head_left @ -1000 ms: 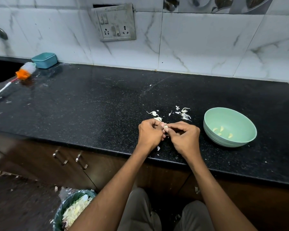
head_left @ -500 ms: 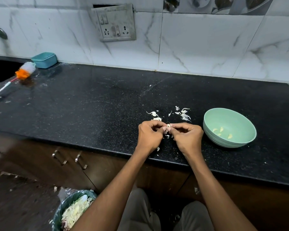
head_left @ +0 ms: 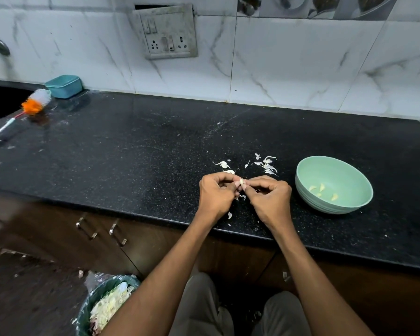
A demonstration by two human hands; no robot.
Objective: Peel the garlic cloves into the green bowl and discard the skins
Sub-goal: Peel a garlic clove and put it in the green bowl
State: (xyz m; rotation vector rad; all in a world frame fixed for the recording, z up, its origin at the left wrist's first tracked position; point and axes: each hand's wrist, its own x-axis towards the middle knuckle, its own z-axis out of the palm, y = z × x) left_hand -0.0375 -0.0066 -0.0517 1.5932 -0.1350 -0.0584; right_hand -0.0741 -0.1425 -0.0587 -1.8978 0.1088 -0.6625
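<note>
- between both hands, over the counter (head_left: 131, 151) front edge: clove (head_left: 242, 182), pinched by left hand (head_left: 216, 197) and right hand (head_left: 269, 200), fingers of both curled tight round it.
- probably light, firm, slick once bare; skin papery and brittle, best nipped at a tip and torn off in strips.
- just behind: skins (head_left: 267, 166) scattered loose, likely to drift at a breath.
- right, near: bowl (head_left: 308, 166) holding a few peeled cloves (head_left: 321, 187).
- below left, on the floor: bin (head_left: 87, 309) for skins.

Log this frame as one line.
step: peeling | left hand: pinches garlic clove | right hand: pinches same clove | green bowl: peeled cloves inside | skins: on counter
</note>
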